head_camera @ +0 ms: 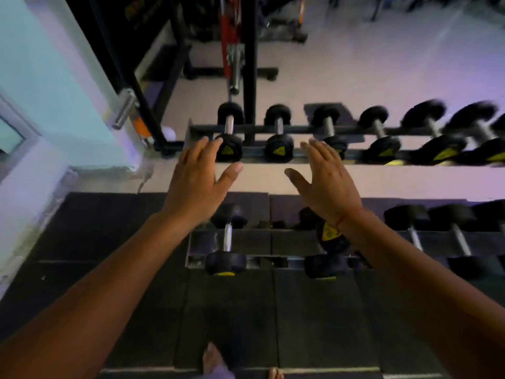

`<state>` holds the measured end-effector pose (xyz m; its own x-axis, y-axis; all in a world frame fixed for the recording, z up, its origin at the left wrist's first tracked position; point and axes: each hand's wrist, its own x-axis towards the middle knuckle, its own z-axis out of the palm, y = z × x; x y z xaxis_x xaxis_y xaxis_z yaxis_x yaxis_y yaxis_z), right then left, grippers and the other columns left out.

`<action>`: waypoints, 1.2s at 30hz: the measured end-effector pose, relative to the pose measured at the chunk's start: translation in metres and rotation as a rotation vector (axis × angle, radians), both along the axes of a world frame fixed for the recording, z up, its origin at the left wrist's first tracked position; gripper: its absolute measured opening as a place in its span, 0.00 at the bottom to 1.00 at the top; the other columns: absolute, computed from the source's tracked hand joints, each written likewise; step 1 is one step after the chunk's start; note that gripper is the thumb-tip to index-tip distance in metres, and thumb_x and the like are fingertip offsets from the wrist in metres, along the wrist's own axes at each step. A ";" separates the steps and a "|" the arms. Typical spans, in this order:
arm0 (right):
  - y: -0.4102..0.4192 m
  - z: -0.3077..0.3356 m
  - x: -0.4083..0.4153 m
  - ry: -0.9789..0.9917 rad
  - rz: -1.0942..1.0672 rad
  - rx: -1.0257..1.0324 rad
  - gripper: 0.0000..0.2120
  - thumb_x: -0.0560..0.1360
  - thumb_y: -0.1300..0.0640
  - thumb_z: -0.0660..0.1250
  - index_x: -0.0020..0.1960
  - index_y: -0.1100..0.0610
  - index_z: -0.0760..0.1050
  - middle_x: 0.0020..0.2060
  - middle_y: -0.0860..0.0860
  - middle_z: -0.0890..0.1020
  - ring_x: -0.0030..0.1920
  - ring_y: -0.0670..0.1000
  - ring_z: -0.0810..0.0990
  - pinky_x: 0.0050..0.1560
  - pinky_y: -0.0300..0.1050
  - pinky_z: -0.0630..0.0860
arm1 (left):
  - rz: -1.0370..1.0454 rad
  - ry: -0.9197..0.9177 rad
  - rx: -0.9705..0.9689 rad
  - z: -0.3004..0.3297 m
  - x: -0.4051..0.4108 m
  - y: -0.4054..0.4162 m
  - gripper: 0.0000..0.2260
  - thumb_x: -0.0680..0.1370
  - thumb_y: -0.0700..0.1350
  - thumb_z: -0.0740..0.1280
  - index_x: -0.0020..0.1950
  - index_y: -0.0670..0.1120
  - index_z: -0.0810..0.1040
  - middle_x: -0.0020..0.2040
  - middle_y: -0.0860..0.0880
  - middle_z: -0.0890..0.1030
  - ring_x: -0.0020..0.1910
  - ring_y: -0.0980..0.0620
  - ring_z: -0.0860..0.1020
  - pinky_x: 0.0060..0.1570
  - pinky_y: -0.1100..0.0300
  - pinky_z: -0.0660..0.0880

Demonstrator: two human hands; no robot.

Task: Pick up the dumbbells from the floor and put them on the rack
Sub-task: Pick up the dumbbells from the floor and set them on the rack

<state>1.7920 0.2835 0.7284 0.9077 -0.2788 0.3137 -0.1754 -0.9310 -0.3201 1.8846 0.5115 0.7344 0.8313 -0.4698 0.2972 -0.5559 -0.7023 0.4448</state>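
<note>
Seemingly near done, both tiers of the dumbbell rack (262, 129) hold dumbbells while the left hand (195, 181) and right hand (326, 181) hover spread, empty, toward twelve o'clock.

Matt black rubber-look dumbbell heads (279, 147) w/ shiny metal handles; dark metal rack (297, 129); matt floor tiles (314, 310)

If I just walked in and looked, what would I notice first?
Two bare hands, the left hand and the right hand, stretched out open in the middle, holding nothing. Behind them a row of black dumbbells with yellow marks sits on the upper rack rail, and more lie on the lower tier under the wrists.
</note>
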 end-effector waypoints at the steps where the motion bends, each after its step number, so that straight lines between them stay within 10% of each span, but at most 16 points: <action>1: -0.003 0.024 -0.016 -0.035 -0.014 -0.014 0.31 0.77 0.40 0.59 0.74 0.56 0.62 0.73 0.54 0.65 0.75 0.55 0.59 0.74 0.52 0.61 | -0.011 -0.043 -0.021 0.024 -0.014 -0.004 0.31 0.79 0.65 0.54 0.77 0.49 0.60 0.76 0.45 0.61 0.76 0.46 0.58 0.73 0.46 0.61; 15: 0.010 0.228 -0.327 -0.430 -0.427 -0.325 0.35 0.78 0.36 0.53 0.77 0.57 0.56 0.76 0.54 0.57 0.77 0.53 0.50 0.75 0.55 0.57 | -0.402 -0.518 -0.196 0.238 -0.236 -0.053 0.34 0.77 0.67 0.52 0.79 0.50 0.56 0.79 0.44 0.55 0.77 0.42 0.53 0.73 0.44 0.54; 36: 0.043 0.209 -1.157 -0.187 -1.395 -0.561 0.33 0.77 0.37 0.55 0.75 0.57 0.60 0.74 0.55 0.63 0.76 0.56 0.58 0.71 0.53 0.62 | -1.341 -0.395 -0.341 0.205 -1.002 -0.254 0.37 0.76 0.69 0.49 0.78 0.47 0.58 0.78 0.40 0.58 0.77 0.40 0.56 0.74 0.45 0.55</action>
